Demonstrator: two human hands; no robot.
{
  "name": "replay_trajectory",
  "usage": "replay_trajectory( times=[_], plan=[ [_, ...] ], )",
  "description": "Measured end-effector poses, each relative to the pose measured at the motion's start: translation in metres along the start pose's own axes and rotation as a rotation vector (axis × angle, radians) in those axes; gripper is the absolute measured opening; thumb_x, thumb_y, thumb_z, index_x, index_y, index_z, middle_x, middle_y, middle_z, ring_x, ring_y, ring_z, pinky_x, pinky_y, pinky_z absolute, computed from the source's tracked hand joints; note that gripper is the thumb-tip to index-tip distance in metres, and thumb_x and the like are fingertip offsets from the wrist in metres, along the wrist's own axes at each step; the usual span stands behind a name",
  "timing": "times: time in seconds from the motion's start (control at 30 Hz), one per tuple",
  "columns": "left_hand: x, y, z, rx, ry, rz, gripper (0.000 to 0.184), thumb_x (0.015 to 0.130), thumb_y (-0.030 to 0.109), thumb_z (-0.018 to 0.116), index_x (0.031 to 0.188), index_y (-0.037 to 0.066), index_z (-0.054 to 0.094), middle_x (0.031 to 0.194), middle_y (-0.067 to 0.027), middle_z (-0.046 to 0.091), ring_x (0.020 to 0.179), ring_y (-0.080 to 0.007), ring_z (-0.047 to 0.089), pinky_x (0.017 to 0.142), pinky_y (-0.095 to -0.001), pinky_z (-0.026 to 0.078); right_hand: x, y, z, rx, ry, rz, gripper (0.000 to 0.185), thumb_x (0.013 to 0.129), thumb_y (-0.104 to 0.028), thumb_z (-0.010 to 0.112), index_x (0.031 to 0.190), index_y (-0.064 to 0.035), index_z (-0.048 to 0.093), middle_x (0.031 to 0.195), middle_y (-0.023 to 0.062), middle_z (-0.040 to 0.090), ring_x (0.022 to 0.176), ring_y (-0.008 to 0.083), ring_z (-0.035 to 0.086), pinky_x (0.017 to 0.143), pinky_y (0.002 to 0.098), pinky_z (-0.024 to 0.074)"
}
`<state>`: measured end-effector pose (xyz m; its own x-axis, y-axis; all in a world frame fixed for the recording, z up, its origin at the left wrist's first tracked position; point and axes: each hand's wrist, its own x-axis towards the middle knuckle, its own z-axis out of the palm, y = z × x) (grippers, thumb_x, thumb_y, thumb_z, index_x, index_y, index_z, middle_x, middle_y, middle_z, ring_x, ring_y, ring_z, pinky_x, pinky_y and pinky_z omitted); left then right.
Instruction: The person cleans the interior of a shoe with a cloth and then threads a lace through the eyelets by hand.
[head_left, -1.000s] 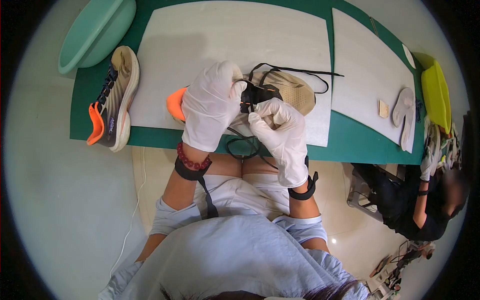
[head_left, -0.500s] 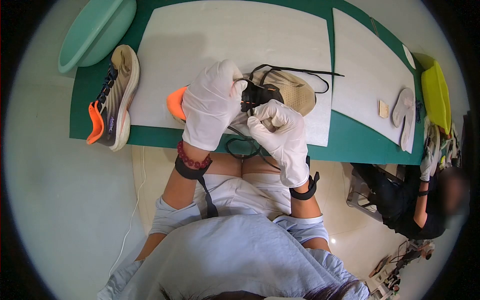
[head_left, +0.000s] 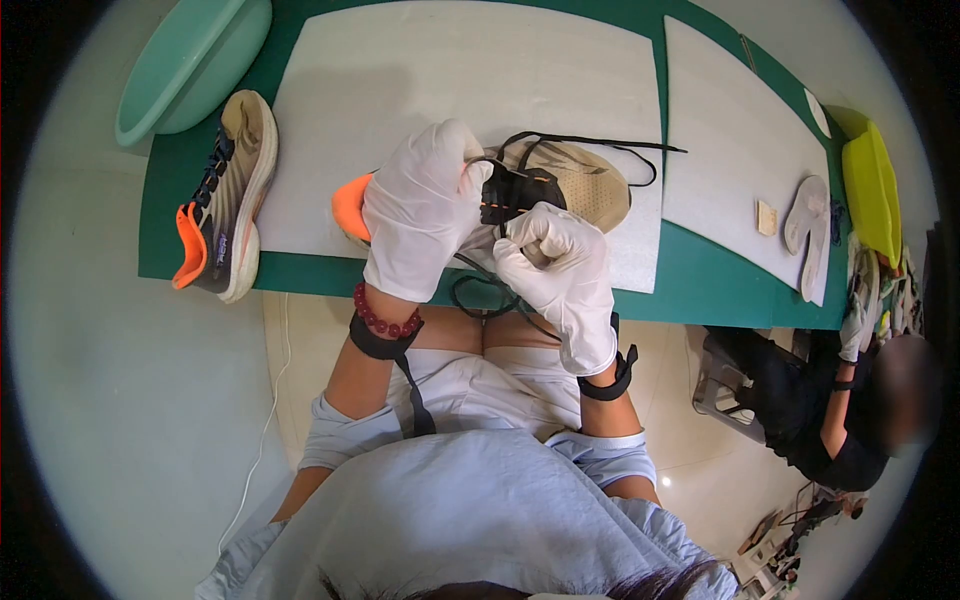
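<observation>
A beige running shoe (head_left: 592,188) lies on the white board (head_left: 520,60), toe to the right, its orange heel (head_left: 350,205) showing at the left. My left hand (head_left: 420,215), in a white glove, covers the shoe's middle, fingers closed on the black shoelace near the eyelets. My right hand (head_left: 562,275), also gloved, is closed in a pinch on the lace at the near side of the tongue (head_left: 525,192). One loose lace end (head_left: 650,146) stretches over the toe to the right; more lace hangs in loops below the table edge. My fingers hide part of the lacing.
The other shoe (head_left: 240,195) stands at the table's left end, beside a mint green basin (head_left: 190,65). On a second board (head_left: 735,130) lie an insole (head_left: 806,215) and a small beige piece (head_left: 767,218). Beyond are a yellow basin (head_left: 873,195) and a seated person (head_left: 810,400).
My hands and the shoe hold almost the same place. My right hand has shifted very slightly, still pinching the lace. The person at the right has moved a little.
</observation>
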<state>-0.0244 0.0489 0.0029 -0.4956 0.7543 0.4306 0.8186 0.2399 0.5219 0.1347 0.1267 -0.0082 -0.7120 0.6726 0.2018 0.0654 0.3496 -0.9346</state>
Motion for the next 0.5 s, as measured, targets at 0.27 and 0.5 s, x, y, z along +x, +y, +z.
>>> replay_trajectory(
  times=[0.27,0.5],
  plan=[
    [0.0008,0.0005,-0.0003,0.023,0.009,-0.001,0.017,0.091,0.016,0.074,0.096,0.01,0.059,0.086,-0.011,0.065,0.083,-0.0361,0.064,0.073,-0.0457,0.052,-0.0004,0.0047,-0.0012,-0.115,-0.028,-0.086,0.021,0.078,-0.008,0.076,0.068,-0.0089,0.058,0.067,0.0059,0.06,0.061,0.0251,0.061,0.059,0.0359,0.0469],
    [0.0007,-0.0002,0.0,0.027,0.01,-0.004,0.018,0.091,0.016,0.075,0.096,0.01,0.059,0.085,-0.0111,0.065,0.082,-0.0362,0.064,0.072,-0.0459,0.052,-0.0018,0.0061,-0.0007,-0.136,-0.032,-0.135,0.02,0.076,-0.007,0.076,0.068,-0.0102,0.058,0.065,0.0056,0.058,0.061,0.0261,0.059,0.059,0.0378,0.0455]
  ],
)
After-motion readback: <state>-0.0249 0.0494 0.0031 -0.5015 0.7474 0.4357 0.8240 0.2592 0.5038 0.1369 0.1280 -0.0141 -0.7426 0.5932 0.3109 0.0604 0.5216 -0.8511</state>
